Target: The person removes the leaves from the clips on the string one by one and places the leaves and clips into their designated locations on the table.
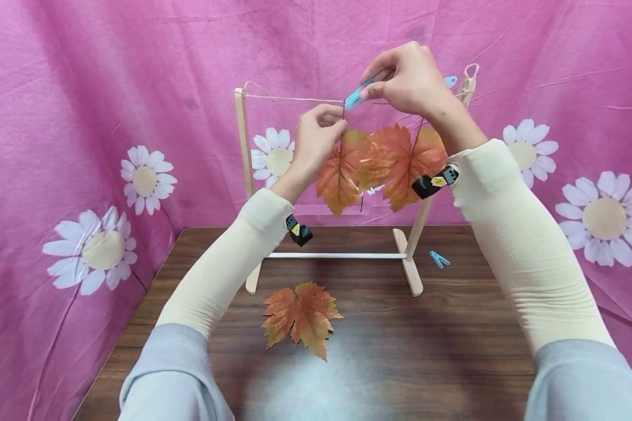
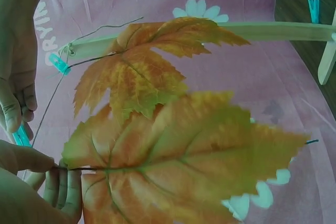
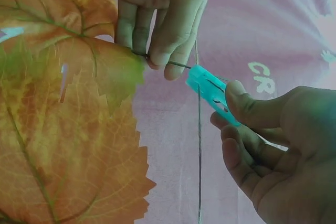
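Observation:
My left hand [image 1: 318, 137] pinches the dark stem of an orange maple leaf [image 1: 342, 169], which hangs below the fingers. My right hand [image 1: 408, 79] pinches a blue clothespin [image 3: 212, 93] between thumb and fingers. In the right wrist view the clothespin's tip meets the string [image 3: 199, 161] and the end of the stem. To the right, a second maple leaf [image 1: 405, 164] hangs from the string by another blue clothespin [image 2: 59, 64]. It partly overlaps the leaf in my left hand.
The string runs across a wooden frame [image 1: 242, 140] with a white lower bar [image 1: 337, 255]. On the brown table [image 1: 453, 351] lie a third maple leaf [image 1: 302, 316], in front of the frame, and a blue clothespin [image 1: 439, 259] at its right. Pink floral cloth [image 1: 200, 70] hangs behind.

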`<state>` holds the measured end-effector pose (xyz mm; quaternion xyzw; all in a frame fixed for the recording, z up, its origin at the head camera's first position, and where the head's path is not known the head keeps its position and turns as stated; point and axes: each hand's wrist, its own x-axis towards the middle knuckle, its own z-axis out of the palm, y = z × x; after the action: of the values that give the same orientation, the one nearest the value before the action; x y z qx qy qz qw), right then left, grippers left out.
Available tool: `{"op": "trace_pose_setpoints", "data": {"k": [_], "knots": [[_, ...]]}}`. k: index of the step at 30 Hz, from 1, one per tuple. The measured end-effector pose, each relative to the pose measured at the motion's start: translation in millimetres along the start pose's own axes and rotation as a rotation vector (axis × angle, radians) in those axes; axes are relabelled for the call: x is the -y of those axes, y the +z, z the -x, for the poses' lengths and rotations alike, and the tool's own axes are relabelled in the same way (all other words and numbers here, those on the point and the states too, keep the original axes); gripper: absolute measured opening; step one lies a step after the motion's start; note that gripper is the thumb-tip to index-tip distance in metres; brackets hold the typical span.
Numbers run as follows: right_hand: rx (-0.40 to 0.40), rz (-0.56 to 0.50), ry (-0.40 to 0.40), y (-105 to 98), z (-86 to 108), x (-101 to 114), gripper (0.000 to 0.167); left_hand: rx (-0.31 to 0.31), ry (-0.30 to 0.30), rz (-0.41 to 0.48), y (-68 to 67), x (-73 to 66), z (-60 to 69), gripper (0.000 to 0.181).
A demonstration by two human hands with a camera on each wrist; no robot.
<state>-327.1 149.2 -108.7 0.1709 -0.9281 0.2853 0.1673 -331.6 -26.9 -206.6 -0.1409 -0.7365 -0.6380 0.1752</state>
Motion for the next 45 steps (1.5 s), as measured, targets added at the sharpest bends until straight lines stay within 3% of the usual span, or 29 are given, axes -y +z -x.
{"op": "trace_pose_setpoints", "data": {"k": [13, 21, 36, 45], "knots": [[-0.064, -0.073, 0.005, -3.5, 0.7, -4.3, 0.035, -0.006, -0.013, 0.087, -4.6, 2.4, 1.4, 0.017], [-0.062, -0.1, 0.021, -6.2, 2.5, -7.0, 0.033, -0.016, 0.006, 0.154, -10.8, 3.8, 5.4, 0.016], [-0.1, -0.195, 0.029, -4.8, 13.7, -18.4, 0.03, -0.021, -0.003, 0.17, -33.9, 12.5, 12.9, 0.015], [-0.124, -0.29, 0.077, -2.9, 24.3, -29.9, 0.036, -0.017, -0.019, 0.164, -42.5, 17.7, 19.8, 0.016]]}}
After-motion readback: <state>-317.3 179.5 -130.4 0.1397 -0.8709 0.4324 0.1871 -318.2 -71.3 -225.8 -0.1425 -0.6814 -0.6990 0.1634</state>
